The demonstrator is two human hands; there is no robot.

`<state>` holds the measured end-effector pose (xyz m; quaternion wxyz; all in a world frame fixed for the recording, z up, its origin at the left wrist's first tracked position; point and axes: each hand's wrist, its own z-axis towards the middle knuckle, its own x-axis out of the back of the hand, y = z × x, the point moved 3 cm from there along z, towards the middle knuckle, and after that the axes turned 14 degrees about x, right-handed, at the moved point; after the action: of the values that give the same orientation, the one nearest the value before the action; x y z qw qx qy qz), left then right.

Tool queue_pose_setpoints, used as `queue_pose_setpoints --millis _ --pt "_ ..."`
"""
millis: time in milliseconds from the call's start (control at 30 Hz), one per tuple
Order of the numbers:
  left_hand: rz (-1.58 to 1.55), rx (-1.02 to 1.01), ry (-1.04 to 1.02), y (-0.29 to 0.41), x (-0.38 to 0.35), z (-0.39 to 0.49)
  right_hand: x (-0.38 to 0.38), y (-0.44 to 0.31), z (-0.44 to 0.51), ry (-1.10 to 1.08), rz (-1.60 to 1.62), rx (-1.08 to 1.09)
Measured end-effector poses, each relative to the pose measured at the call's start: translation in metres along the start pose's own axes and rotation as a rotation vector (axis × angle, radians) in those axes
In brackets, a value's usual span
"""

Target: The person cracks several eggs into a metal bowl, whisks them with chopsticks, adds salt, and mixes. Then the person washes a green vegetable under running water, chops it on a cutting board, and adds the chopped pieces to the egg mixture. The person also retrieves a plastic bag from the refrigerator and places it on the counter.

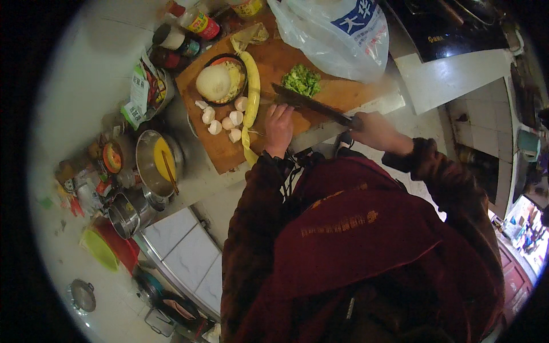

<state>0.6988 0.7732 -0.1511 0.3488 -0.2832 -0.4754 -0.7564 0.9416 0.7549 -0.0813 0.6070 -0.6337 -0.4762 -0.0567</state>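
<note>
My right hand [374,130] is closed on the handle of a kitchen knife [313,106], whose dark blade reaches left across the wooden cutting board [351,91]. Beside the blade tip, my left hand [279,128] rests with bent fingers at the board; whether anything is under the fingertips is hidden. Chopped green vegetable [301,80] lies in a pile just beyond the blade. Left of my left hand is a long yellow plastic-wrapped roll [253,88]. Farther left stands a dark bowl [236,95] holding a large pale round item [213,82] and crumbly yellowish food. Several broken eggshells [227,123] lie near it.
A plastic bag [343,47] stands at the board's far edge. Jars and bottles [199,25] line the upper left. A metal bowl [148,156] with yellow liquid and chopsticks [170,171] sits left, near a metal pot [124,214]. A black cooktop [459,36] is upper right.
</note>
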Motion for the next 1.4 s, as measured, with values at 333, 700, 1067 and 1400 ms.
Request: queue_pose_setpoints --millis 333,700,1067,1400 --pt "-0.044 0.203 -0.194 0.008 -0.035 0.091 0.031 0.013 -0.036 0.237 0.212 -0.237" --pt "-0.392 0.571 -0.360 -0.019 -0.005 0.059 0.028 0.024 -0.037 0.276 0.059 -0.075" --pt "0.222 0.147 -0.355 0.007 -0.020 0.075 0.030 0.019 -0.034 0.238 0.127 -0.124" --pt "0.300 0.077 -0.363 0.025 -0.021 0.075 0.029 0.017 -0.030 0.247 0.129 -0.132"
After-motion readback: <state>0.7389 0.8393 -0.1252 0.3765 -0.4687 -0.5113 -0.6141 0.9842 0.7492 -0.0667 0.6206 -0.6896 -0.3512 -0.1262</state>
